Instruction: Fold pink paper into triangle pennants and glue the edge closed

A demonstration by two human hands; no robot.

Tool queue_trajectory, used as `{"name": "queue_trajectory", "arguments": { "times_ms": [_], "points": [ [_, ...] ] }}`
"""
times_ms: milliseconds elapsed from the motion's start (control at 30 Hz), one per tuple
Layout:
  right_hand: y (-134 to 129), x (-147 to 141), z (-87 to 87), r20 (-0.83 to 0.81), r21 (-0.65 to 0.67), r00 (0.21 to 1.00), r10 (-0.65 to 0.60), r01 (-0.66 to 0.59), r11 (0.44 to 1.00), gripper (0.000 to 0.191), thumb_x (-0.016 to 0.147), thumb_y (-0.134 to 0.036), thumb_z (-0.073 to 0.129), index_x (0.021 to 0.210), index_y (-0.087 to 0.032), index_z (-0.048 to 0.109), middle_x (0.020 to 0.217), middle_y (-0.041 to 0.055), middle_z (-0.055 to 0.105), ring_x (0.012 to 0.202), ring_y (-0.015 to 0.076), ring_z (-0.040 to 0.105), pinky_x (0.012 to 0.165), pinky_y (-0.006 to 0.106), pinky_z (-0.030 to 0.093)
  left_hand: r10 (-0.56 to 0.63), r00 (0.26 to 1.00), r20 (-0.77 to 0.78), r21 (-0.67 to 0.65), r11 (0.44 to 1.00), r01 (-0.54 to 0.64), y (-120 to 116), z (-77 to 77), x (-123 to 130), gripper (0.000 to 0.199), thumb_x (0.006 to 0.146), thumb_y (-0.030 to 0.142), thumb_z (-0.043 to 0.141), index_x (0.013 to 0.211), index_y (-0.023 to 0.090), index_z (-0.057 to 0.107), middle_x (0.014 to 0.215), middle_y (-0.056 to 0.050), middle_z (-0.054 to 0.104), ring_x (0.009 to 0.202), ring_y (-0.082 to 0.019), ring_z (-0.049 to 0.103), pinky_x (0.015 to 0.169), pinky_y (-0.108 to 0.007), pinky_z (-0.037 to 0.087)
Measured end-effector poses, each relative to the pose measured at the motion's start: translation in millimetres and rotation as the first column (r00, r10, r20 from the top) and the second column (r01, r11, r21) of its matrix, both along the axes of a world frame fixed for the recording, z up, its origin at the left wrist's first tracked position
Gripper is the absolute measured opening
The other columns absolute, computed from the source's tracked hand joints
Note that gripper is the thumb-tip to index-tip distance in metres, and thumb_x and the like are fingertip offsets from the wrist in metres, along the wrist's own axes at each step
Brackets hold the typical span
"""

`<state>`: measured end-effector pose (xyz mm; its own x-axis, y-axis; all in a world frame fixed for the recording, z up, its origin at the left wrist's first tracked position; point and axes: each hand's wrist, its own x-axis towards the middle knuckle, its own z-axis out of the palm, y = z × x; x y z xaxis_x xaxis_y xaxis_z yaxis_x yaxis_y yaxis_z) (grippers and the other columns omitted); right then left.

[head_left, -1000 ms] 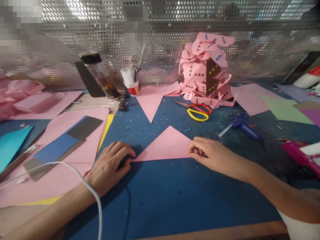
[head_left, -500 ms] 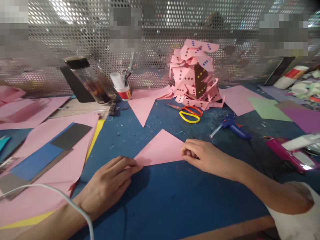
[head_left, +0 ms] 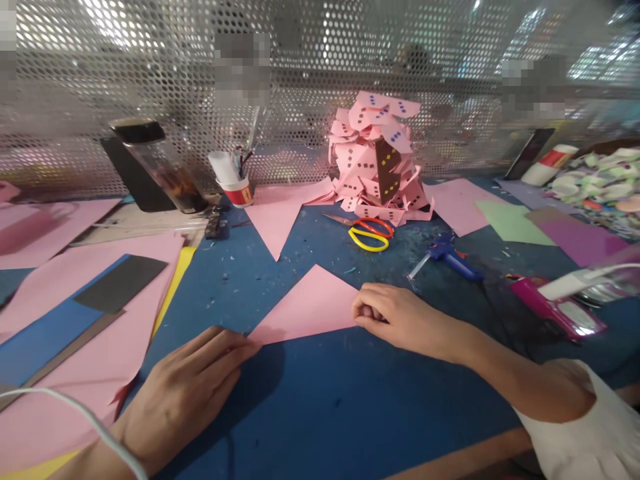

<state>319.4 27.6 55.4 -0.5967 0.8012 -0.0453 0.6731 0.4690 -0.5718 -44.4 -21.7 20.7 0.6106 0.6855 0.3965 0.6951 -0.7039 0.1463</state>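
A triangular sheet of pink paper (head_left: 307,307) lies low over the blue tabletop, its point toward the far side. My left hand (head_left: 187,380) pinches its left corner between thumb and fingers. At the right end, my right hand (head_left: 400,317) has its fingers curled closed on the paper's edge; the fingertips are partly hidden. Beyond the sheet lie scissors (head_left: 369,239) with one red and one yellow handle loop. A blue glue gun (head_left: 450,257) rests past my right hand.
A pile of dotted pink paper pieces (head_left: 373,163) stands by the perforated metal screen. Large pink sheets (head_left: 95,353) with blue and grey strips lie left. A paper cup (head_left: 237,190) with tools and a dark-lidded bottle (head_left: 165,173) stand behind. A white cable (head_left: 90,413) crosses my left forearm.
My left hand has drawn slightly left and nearer, with more of the paper's left corner showing. My right hand keeps its hold. The whole view has shifted a little.
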Motion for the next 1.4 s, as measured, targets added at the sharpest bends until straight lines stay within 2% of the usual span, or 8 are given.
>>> {"name": "queue_trajectory", "arguments": {
  "times_ms": [300,433,567,667,867,1100,1267,1400],
  "points": [
    [0.6,0.6,-2.6,-0.026,0.031,1.000,0.011,-0.010,0.999,0.008,0.097,-0.014,0.059,0.094,-0.020,0.063,0.094,0.0005,0.065,0.083,0.0133,0.058,0.078,0.027,0.043,0.001,0.999,-0.033,0.091,0.996,0.002,5.2,-4.2,-0.4,0.031,0.099,0.021,0.051,0.123,0.034,0.067,0.102,0.002,0.075,0.089,-0.017,0.073,0.080,-0.028,0.059],
    [1.4,0.3,-3.8,-0.026,0.045,1.000,0.011,-0.010,0.999,0.007,0.096,-0.014,0.060,0.093,-0.020,0.061,0.095,0.0006,0.066,0.086,0.0138,0.059,0.079,0.028,0.043,-0.053,0.998,-0.039,0.156,0.986,0.059,7.3,-10.0,-5.6,0.032,0.103,0.025,0.048,0.127,0.031,0.067,0.100,-0.001,0.075,0.087,-0.017,0.072,0.081,-0.028,0.057],
    [0.9,0.1,-4.3,-0.022,0.050,1.000,0.003,-0.002,0.999,0.009,0.095,-0.012,0.060,0.091,-0.020,0.060,0.093,-0.0009,0.064,0.083,0.0124,0.057,0.077,0.027,0.041,-0.017,0.997,-0.082,0.099,0.995,0.025,5.6,-16.2,-11.4,0.035,0.105,0.019,0.044,0.125,0.032,0.069,0.107,0.001,0.074,0.092,-0.015,0.072,0.090,-0.026,0.053],
    [0.4,0.2,-3.5,-0.019,0.046,1.000,-0.001,0.002,0.999,0.010,0.093,-0.011,0.060,0.091,-0.021,0.059,0.093,-0.0016,0.064,0.084,0.0123,0.057,0.078,0.027,0.041,-0.013,0.995,-0.096,0.058,0.998,0.018,5.5,-21.2,-15.1,0.034,0.106,0.023,0.043,0.127,0.032,0.068,0.110,0.001,0.074,0.097,-0.016,0.072,0.093,-0.028,0.052],
    [1.8,2.5,-0.6,0.006,0.041,1.000,0.014,-0.014,0.999,0.012,0.092,-0.009,0.058,0.093,-0.021,0.061,0.099,-0.0005,0.068,0.090,0.0141,0.062,0.082,0.028,0.043,-0.022,0.996,-0.089,0.101,0.994,0.031,8.5,-29.7,-20.9,0.033,0.105,0.031,0.046,0.129,0.033,0.069,0.110,-0.002,0.075,0.095,-0.018,0.073,0.086,-0.029,0.058],
    [1.7,7.7,5.9,0.044,0.034,0.998,0.052,-0.054,0.998,0.013,0.094,-0.008,0.058,0.096,-0.019,0.064,0.102,0.0019,0.068,0.093,0.0149,0.063,0.080,0.027,0.045,-0.003,0.992,-0.127,0.150,0.988,0.023,11.6,-42.3,-30.5,0.036,0.105,0.035,0.047,0.135,0.035,0.067,0.120,-0.002,0.074,0.103,-0.020,0.073,0.091,-0.032,0.059],
    [-3.1,6.1,11.7,0.094,0.155,0.991,0.091,-0.105,0.982,0.004,0.101,-0.020,0.061,0.101,-0.019,0.065,0.107,0.0041,0.068,0.097,0.0165,0.063,0.085,0.030,0.046,-0.001,0.994,-0.109,0.129,0.992,0.015,14.8,-41.2,-27.5,0.033,0.104,0.039,0.050,0.130,0.034,0.069,0.116,-0.002,0.075,0.100,-0.019,0.074,0.090,-0.030,0.061],
    [-3.2,2.5,7.7,0.148,0.271,0.980,0.136,-0.172,0.947,0.010,0.104,-0.024,0.060,0.101,-0.018,0.068,0.105,0.0048,0.069,0.099,0.0177,0.064,0.092,0.033,0.046,-0.033,0.997,-0.070,0.130,0.991,0.042,20.9,-35.0,-22.5,0.030,0.106,0.039,0.049,0.123,0.033,0.072,0.112,-0.002,0.076,0.096,-0.018,0.075,0.089,-0.029,0.061]
  ]
}}
